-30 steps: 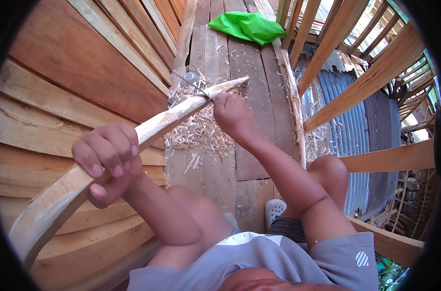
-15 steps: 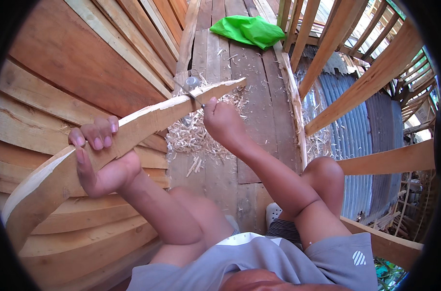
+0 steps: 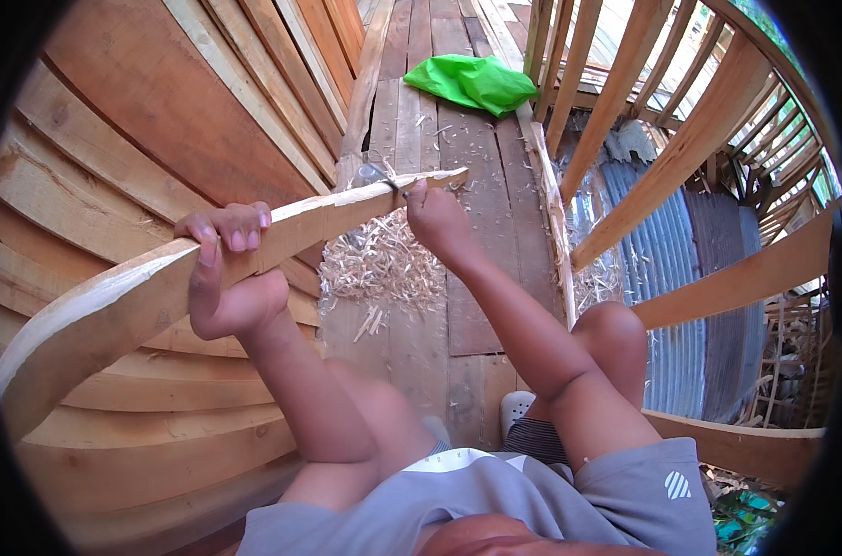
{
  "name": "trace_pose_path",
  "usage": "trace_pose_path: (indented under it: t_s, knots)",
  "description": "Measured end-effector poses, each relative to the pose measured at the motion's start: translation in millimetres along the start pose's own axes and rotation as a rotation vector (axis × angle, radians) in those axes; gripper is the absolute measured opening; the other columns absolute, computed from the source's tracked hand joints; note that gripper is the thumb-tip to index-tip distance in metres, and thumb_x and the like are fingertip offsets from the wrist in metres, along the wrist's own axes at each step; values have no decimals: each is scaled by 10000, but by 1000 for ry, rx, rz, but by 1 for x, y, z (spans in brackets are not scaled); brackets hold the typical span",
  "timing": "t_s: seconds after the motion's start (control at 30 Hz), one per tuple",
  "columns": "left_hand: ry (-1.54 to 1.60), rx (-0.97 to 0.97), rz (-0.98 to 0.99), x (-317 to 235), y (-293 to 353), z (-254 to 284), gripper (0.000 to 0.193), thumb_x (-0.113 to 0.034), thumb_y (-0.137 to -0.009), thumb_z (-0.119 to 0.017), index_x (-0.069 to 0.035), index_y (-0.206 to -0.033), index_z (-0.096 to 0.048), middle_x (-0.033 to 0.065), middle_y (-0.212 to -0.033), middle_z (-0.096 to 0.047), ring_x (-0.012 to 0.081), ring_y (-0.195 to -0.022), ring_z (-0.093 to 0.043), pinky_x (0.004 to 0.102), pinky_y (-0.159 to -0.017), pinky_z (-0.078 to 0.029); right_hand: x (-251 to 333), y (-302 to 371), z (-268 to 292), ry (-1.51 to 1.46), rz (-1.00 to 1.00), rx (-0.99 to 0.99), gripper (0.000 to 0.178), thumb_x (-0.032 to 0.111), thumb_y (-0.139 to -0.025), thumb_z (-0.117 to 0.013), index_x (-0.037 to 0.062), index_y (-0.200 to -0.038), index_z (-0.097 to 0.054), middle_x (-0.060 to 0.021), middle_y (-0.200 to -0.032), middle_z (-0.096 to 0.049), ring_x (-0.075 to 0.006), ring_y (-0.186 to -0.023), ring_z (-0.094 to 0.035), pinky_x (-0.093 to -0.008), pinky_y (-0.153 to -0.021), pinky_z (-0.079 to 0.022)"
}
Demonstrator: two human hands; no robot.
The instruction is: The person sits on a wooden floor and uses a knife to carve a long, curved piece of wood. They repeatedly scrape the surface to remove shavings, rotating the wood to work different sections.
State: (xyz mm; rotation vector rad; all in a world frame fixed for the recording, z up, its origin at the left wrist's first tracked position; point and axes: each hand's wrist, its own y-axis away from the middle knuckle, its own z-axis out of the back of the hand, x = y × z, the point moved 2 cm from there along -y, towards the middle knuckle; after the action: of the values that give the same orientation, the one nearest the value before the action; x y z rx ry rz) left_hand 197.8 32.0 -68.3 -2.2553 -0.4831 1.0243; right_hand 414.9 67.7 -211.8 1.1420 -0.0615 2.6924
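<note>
A long, curved piece of pale wood (image 3: 134, 301) runs from the lower left up to a tapered end near the middle, its top edge freshly pared and whitish. My left hand (image 3: 240, 304) is clamped round it near mid-length, fingers over the top edge and thumb on the near face. Close to the tapered end, my right hand (image 3: 439, 225) is closed in a fist on a thin metal blade, seemingly a knife (image 3: 390, 183), that lies across the top edge. Its handle is hidden in the fist.
Curled wood shavings (image 3: 384, 264) are heaped on the plank floor (image 3: 477, 320). A bright green bag (image 3: 472, 83) lies farther off. On the left stands a board wall (image 3: 134, 120); on the right, a slatted wooden railing (image 3: 615, 102) above corrugated metal sheeting (image 3: 666, 278).
The blade and my right hand have moved along the top edge toward the tapered end. My left hand has shifted to the right along the wood. The view has tilted slightly.
</note>
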Motion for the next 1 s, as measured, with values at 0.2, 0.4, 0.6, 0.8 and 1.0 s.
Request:
trace_pose_path:
  t_s: [0.2,0.4,0.6,0.8,1.0]
  knots:
    - [-63,-102,-27,-4,11,-40,132,-186,-812,-579,-97,-866,-498,31,-712,-457,153,-686,-428,361,-756,-370,-37,-5,-15,-202,-179,-127,586,346,-984,-272,-73,-842,-656,-344,-903,-625,-534,-902,-588,-552,-857,-451]
    - [-114,-52,-114,-32,9,-44,252,-192,-840,-599,-59,-1030,-500,76,-841,-531,180,-775,-495,363,-782,-411,36,43,19,-110,-17,-104,623,390,-995,-324,-73,-716,-634,-320,-766,-623,-494,-782,-617,-538,-773,-478]
    - [-511,-269,-401,12,-6,-39,454,-175,-890,-589,9,-1273,-431,229,-1121,-598,356,-1167,-574,496,-1008,-465,32,36,17,-145,-80,23,651,444,-1001,-321,-63,-774,-659,-292,-796,-648,-457,-828,-638,-509,-794,-483]
    - [-396,-60,-38,22,-8,1,276,-311,-951,-503,-55,-1055,-519,170,-990,-629,428,-1159,-555,584,-1077,-340,-5,11,2,-168,-127,-43,674,468,-1007,-319,-63,-738,-637,-289,-751,-634,-460,-783,-633,-499,-736,-478]
    - [-145,295,-27,33,-4,-1,236,-299,-933,-517,-116,-828,-413,50,-721,-449,215,-720,-483,403,-738,-396,-70,-7,-34,-179,-115,-235,677,426,-1010,-291,-93,-765,-651,-340,-778,-618,-494,-811,-622,-530,-791,-470]
